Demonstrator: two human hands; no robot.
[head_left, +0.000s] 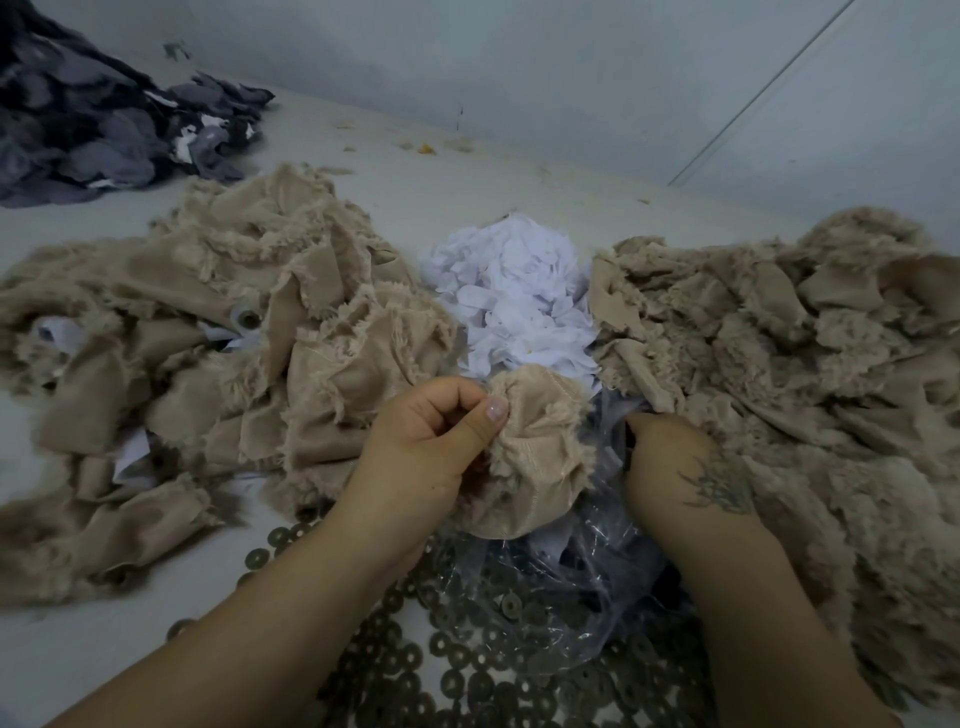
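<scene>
Head cam, bottom middle: my left hand (431, 441) is pinching a frayed beige scrap (530, 457), bunched up just above one clear plastic bag (571, 587). My right hand (675, 467) sits right of it with its fingers buried behind bag and cloth, so I can't tell if it's gripping anything. Two big beige heaps, left (234, 338) and right (805, 364), crowd both hands, with one white scrap pile (514, 306) between them. One dark grey pile (93, 119) sits upper left. Brown metal rings (467, 675) lie around the bag and show through it, too many to count.
</scene>
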